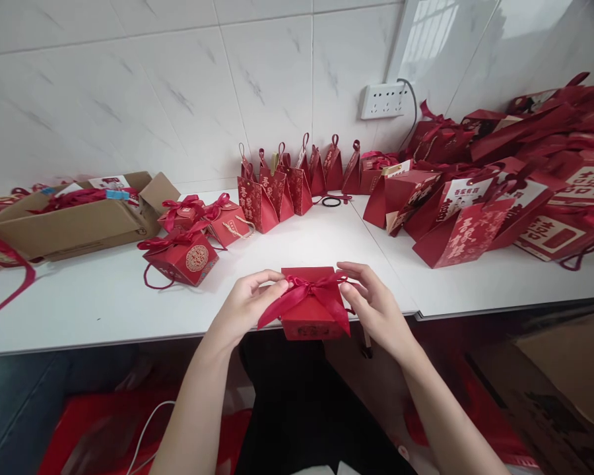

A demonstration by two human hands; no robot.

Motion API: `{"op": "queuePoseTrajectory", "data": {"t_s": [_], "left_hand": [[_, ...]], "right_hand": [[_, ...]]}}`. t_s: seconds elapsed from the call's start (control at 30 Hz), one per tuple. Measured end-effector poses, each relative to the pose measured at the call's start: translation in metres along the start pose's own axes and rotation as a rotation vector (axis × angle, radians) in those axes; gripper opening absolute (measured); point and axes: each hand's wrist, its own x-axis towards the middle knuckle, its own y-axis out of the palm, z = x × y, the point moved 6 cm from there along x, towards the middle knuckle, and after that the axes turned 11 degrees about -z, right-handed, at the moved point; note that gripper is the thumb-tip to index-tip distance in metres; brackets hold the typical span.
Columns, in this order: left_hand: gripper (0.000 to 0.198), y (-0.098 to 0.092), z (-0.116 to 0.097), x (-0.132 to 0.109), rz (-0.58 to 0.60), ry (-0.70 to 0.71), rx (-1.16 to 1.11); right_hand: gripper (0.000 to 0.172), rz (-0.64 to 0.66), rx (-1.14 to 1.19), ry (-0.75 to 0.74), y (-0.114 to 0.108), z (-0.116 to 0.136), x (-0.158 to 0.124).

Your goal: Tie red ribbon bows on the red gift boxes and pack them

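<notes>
A red gift box (313,328) stands at the front edge of the white table, tied on top with a crimson ribbon bow (309,288). My left hand (257,300) pinches the bow's left loop between thumb and fingers. On the other side, my right hand (371,300) has thumb and fingers closed on the right loop. Both hands flank the box, and the ribbon tails hang down over its front. Left of my hands sits a finished-looking red box (182,260) with a gold round emblem and its own bow.
An open cardboard carton (74,227) with red ribbons lies at the left. Several triangular red boxes (257,204) line the wall beside a black ring (331,201). Red boxes (475,231) pile up at the right. A power strip (385,101) is on the tiled wall.
</notes>
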Motion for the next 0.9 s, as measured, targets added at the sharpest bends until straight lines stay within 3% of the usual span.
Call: {"op": "queuePoseTrajectory", "data": {"t_s": [0.17, 0.37, 0.57, 0.63, 0.7, 0.77, 0.9], "left_hand": [[0.039, -0.004, 0.003, 0.012, 0.112, -0.123, -0.06], [0.042, -0.003, 0.003, 0.021, 0.098, -0.054, -0.165], [0.031, 0.004, -0.003, 0.028, 0.056, 0.011, -0.273], [0.032, 0.006, -0.005, 0.029, 0.073, 0.014, -0.281], [0.032, 0.008, -0.007, 0.029, 0.086, 0.018, -0.29], [0.033, 0.008, -0.007, 0.028, 0.096, 0.022, -0.294], [0.035, 0.008, -0.005, 0.023, 0.129, 0.049, -0.25]], "right_hand": [[0.021, -0.082, -0.134, -0.113, 0.0, 0.012, 0.012], [0.02, -0.068, -0.129, -0.097, -0.002, 0.007, 0.011], [0.019, -0.344, -0.493, -0.327, -0.014, 0.044, 0.008], [0.015, -0.251, -0.486, -0.397, -0.002, 0.056, 0.012], [0.012, -0.063, -0.41, -0.392, 0.017, 0.059, 0.02], [0.011, 0.058, -0.342, -0.334, 0.03, 0.057, 0.028], [0.01, 0.16, -0.2, -0.17, 0.042, 0.047, 0.04]]}}
